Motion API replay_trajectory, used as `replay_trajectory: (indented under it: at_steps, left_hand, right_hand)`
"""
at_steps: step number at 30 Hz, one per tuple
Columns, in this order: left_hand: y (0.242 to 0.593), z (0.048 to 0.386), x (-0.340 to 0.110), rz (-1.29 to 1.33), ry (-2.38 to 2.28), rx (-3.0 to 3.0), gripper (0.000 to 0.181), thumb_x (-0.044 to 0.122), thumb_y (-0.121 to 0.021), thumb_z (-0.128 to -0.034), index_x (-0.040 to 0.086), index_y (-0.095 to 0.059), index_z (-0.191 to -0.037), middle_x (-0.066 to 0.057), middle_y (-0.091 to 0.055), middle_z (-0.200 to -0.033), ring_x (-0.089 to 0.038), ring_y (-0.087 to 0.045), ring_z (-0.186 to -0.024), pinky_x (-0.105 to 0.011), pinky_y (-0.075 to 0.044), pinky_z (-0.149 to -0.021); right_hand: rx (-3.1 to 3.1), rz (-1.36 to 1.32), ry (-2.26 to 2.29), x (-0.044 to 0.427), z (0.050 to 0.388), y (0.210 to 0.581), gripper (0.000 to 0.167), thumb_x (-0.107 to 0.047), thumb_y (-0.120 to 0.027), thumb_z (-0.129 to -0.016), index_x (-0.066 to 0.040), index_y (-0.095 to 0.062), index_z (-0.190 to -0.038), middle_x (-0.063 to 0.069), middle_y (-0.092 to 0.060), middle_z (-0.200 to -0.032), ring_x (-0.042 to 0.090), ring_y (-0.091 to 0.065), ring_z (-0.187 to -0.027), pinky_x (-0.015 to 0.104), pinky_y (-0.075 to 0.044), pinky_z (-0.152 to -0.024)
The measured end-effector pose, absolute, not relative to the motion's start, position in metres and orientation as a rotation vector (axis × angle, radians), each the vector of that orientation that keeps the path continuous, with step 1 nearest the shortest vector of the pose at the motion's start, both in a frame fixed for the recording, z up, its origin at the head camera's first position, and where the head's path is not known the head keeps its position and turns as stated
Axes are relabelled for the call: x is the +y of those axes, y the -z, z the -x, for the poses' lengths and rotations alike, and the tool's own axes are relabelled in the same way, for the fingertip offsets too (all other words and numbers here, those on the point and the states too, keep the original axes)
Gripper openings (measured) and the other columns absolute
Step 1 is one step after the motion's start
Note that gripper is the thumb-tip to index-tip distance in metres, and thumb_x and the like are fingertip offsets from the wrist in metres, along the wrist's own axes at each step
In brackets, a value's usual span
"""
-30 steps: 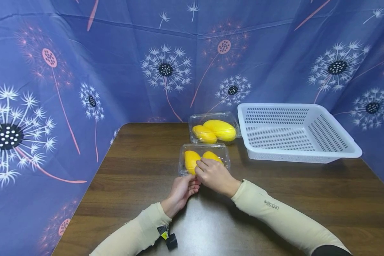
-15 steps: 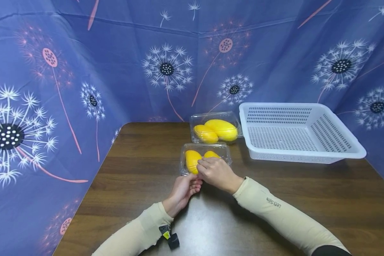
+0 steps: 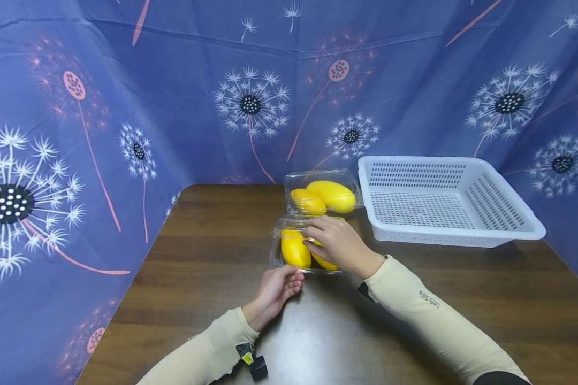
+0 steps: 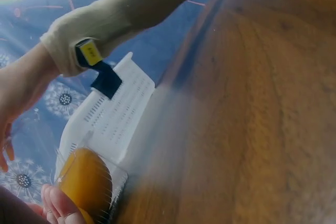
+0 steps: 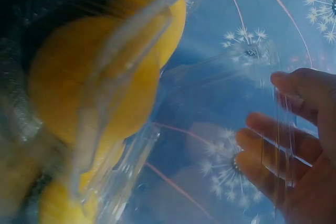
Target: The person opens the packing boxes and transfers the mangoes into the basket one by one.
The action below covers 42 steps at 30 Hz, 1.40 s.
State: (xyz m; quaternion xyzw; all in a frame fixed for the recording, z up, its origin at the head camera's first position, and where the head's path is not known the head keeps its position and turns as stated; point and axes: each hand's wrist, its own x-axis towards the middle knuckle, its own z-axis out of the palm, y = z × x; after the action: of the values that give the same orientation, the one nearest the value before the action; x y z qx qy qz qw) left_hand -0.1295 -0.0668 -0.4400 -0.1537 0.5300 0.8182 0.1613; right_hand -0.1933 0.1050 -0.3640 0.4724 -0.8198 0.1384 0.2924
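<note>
A clear plastic clamshell box [image 3: 276,258] sits on the table before me, with a yellow mango [image 3: 296,250] and a second mango [image 3: 324,261] inside. Its front rim is pinched by my left hand [image 3: 275,291], thumb on top. My right hand [image 3: 341,241] holds the box's lid [image 5: 210,74], which stands raised and tilted back. Through the clear plastic in the right wrist view, the bent fingers [image 5: 273,150] show behind the lid's edge. The right hand hides part of the second mango in the head view.
Behind it stands another clear clamshell box [image 3: 289,179], shut over two mangoes [image 3: 332,195]. A white slotted basket [image 3: 462,233] is at the back right of the wooden table [image 3: 197,235]. A blue dandelion-print cloth [image 3: 173,107] hangs along the back and sides.
The front box's lid has come up and tilted back with my right hand, which has moved up and to the right. My left hand stays at the front rim.
</note>
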Motion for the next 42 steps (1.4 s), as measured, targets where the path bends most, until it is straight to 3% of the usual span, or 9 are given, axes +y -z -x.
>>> replay_trajectory:
  at_steps: [11, 42]
  left_hand:
    - [0.440, 0.129, -0.067, 0.438, -2.330, 1.491, 0.015, 0.009, -0.055, -0.0935, -0.004, -0.060, -0.099, 0.003, -0.066, -0.070, -0.004, -0.058, -0.059, -0.015, -0.052, -0.059]
    - [0.440, 0.128, -0.071, 0.468, -2.294, 1.579, 0.015, 0.013, -0.062, -0.0918, 0.000, -0.063, -0.099, 0.005, -0.067, -0.068, -0.004, -0.058, -0.058, -0.016, -0.052, -0.059]
  right_hand:
    - [-2.270, -1.155, -0.384, 0.127, 0.187, 0.369, 0.037, -0.017, -0.083, -0.076, -0.007, -0.070, -0.109, 0.007, -0.071, -0.107, 0.025, -0.067, -0.100, 0.041, -0.056, -0.090]
    - [-2.275, -1.144, -0.384, 0.143, 0.192, 0.365, 0.028, -0.011, -0.074, -0.083, -0.006, -0.072, -0.111, 0.010, -0.072, -0.107, 0.027, -0.066, -0.095, 0.041, -0.055, -0.088]
